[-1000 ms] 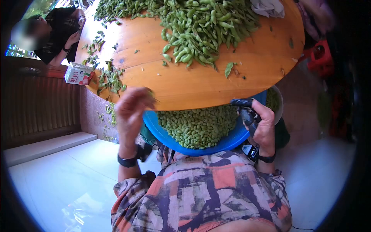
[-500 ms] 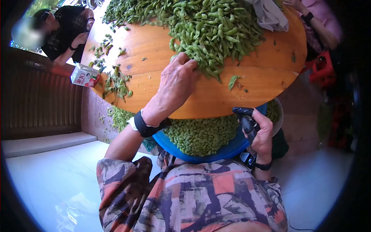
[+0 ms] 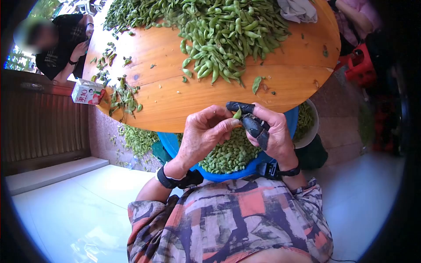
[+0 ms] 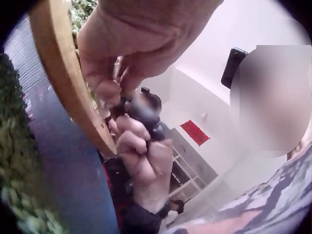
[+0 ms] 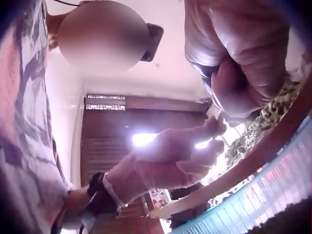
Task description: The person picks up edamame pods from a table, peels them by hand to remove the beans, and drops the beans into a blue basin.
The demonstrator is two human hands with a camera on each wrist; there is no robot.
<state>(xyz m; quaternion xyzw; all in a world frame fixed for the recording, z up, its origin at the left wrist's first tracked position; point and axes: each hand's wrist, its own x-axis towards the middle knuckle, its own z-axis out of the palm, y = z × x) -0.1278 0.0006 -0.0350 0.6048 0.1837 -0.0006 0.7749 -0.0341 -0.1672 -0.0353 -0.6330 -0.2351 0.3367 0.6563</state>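
My left hand (image 3: 204,131) pinches a green soybean pod (image 3: 237,114) between thumb and forefinger, over the near edge of the table. Against its other end, my right hand (image 3: 274,131) has thumb and forefinger closed round the pod, both wrapped in black covers (image 3: 240,106). In the right wrist view, the left fingertips meet the curled right hand (image 5: 239,39), which hides the pod. Below both hands, a blue basin (image 3: 169,147) holds many shelled green beans (image 3: 228,155). A large heap of pods (image 3: 219,39) lies on the wooden table (image 3: 162,98).
Loose pods and leaves (image 3: 125,96) lie at the table's left beside a drink carton (image 3: 87,92). A white cloth (image 3: 298,11) is at the back right. A pale bowl (image 3: 312,131) stands right of the basin. Another person (image 3: 66,44) sits at the left; a red stool (image 3: 362,65) stands right.
My left hand reached to the pod heap and came back toward me with a pod. The right hand moved left to meet it above the basin.
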